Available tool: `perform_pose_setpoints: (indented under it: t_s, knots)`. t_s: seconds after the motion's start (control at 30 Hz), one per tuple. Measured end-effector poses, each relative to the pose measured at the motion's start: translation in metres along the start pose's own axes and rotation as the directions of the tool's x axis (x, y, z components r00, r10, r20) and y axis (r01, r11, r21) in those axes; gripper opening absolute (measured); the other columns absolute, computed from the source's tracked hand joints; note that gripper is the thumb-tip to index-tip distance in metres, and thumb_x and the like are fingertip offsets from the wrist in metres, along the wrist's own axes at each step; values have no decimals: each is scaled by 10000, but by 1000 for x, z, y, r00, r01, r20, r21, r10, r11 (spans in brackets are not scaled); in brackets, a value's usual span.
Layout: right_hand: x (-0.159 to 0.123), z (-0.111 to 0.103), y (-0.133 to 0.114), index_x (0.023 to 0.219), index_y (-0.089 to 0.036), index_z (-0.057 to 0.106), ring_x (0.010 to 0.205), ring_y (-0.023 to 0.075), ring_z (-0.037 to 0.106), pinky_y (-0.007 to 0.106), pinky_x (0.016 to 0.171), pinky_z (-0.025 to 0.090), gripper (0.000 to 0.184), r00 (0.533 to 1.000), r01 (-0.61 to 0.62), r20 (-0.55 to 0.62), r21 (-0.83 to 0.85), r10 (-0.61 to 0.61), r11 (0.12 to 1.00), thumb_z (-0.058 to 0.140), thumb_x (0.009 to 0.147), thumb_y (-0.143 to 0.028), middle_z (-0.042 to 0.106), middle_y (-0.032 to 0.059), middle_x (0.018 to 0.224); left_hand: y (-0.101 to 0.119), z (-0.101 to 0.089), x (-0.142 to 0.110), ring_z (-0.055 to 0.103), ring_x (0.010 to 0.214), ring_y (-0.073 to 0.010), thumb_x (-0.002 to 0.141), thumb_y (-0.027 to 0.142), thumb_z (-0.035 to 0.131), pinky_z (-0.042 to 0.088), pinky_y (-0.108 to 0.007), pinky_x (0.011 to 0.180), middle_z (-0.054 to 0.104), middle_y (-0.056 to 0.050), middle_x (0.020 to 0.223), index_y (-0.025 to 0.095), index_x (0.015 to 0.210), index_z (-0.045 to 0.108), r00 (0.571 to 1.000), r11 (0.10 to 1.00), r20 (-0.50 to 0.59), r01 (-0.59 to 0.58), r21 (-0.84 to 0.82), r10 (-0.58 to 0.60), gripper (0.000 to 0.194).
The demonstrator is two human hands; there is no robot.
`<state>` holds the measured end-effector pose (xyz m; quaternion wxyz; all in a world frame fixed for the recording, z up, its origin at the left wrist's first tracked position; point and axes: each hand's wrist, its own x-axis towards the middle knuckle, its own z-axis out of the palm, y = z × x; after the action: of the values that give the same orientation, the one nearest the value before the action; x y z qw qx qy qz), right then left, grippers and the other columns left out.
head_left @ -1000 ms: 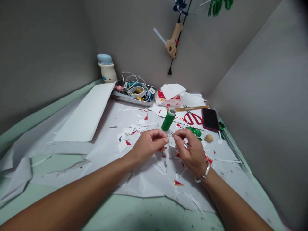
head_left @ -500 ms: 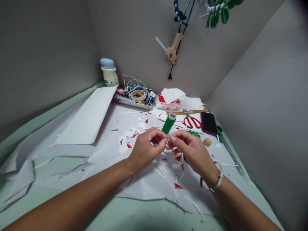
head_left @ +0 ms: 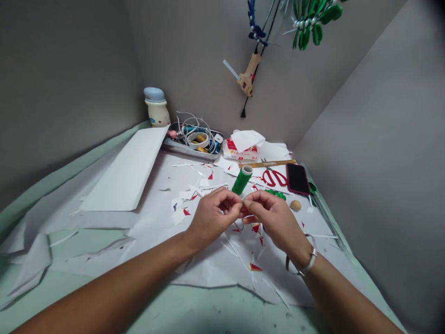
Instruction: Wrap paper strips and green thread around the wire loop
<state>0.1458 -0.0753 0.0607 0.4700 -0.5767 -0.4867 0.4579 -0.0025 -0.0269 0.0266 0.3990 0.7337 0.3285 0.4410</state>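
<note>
My left hand point(head_left: 217, 213) and my right hand point(head_left: 269, 214) meet fingertip to fingertip over the middle of the paper-covered table. Both are closed in a pinch. What lies between the fingertips is too small to make out; a thin dark curved strand point(head_left: 238, 226) shows just below them. Right behind the hands a spool of green thread point(head_left: 242, 180) stands upright, slightly tilted in view. Some green pieces point(head_left: 276, 194) lie just beyond my right hand, with a small tan round object point(head_left: 295, 205) to their right. A silvery bangle point(head_left: 312, 260) circles my right wrist.
Red-handled scissors point(head_left: 274, 178), a phone point(head_left: 298, 178) and a golden ruler point(head_left: 267, 163) lie at the back right. A metal tray point(head_left: 191, 150) of cords and spools stands behind, beside a tissue pack point(head_left: 239, 150). A glue gun point(head_left: 249, 76) hangs on the wall. Paper scraps point(head_left: 179, 215) litter the table.
My right fingers have drawn in slightly closer to my left fingertips. The view has shifted a little, so the surroundings sit slightly lower and further left.
</note>
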Motion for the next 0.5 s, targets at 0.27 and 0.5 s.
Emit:
perform_pose_setpoints:
  t_s: [0.27,0.5]
  knots:
    - [1,1,-2,760,-161,624,715,145,654,284,650,577,157,1000,3,-13,10,-3,1000,650,761,-315,666,27,768,-1,0,0,571,684,-113,818,212,563,460,-240,632,641,-21,761,165,774,626,1000,1000,6,19,-18,-19,90]
    - [3,0,3,760,-164,621,692,134,649,287,665,578,180,1000,12,12,80,-13,997,671,745,-336,664,10,753,1,0,0,570,673,-113,804,223,574,454,-243,624,649,-19,755,164,761,632,998,997,-4,56,-57,-56,93]
